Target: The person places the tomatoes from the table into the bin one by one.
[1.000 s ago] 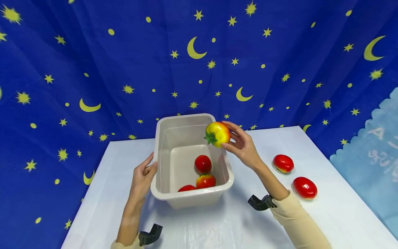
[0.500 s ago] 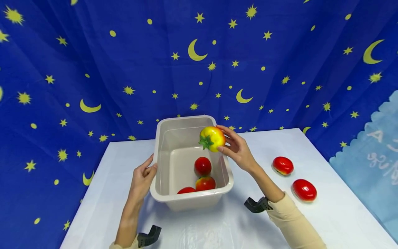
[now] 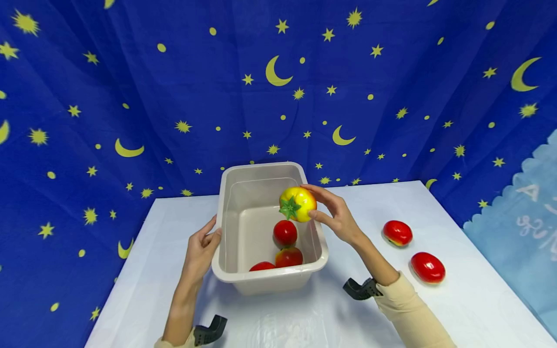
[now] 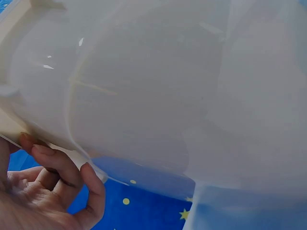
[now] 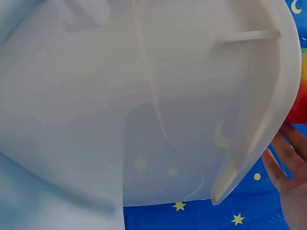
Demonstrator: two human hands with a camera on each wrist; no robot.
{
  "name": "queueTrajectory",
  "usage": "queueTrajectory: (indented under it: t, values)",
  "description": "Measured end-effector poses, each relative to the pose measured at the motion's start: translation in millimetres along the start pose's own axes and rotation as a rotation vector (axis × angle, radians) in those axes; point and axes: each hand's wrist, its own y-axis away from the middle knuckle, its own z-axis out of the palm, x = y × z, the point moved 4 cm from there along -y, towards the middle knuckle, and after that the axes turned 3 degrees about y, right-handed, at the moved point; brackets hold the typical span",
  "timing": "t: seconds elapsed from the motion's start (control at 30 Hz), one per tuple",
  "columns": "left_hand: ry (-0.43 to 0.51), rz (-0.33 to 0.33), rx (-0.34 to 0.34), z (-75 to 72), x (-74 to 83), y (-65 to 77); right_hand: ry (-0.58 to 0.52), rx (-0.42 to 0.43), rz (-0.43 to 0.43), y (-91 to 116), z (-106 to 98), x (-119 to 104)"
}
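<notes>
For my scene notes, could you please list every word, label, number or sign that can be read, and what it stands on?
"A": a white letter on the light blue panel at the head view's right edge.
More white lettering below it: too blurred to read.
I see none on the grey tub or yellow-red fruit.

— How's the light?
— Bright and even in the head view; glare streaks the tabletop (image 3: 296, 333) between its left and right edges, soft shadows flank the tub (image 3: 274, 286), and the 2 red fruits (image 3: 428, 268) near the right edge shine.
— And the wrist views?
— Both dim, grey and hazy; the right blurs at lower left.
</notes>
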Motion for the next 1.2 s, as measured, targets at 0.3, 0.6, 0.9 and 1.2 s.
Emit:
queueTrajectory:
  t: [0.3, 0.6, 0.9, 1.2]
  values:
    - [0.018, 0.005, -0.005, 0.3, -1.0, -0.8, -0.031, -0.057, -0.022, 0.3, 2.8, 2.0]
    - [0.002, -0.011, 0.000, -0.2, -1.3, 0.3, -0.100, -0.053, -0.079, 0.3, -1.1, 2.4]
    - [0.009, -0.024, 0.004, -1.1, -1.0, 0.9, -0.094, -0.037, -0.073, 1.0, -5.9, 5.1]
    - [0.013, -0.020, -0.002, -0.2, -0.5, 1.0, -0.082, -0.015, -0.069, 3.7, -13.8, 5.8]
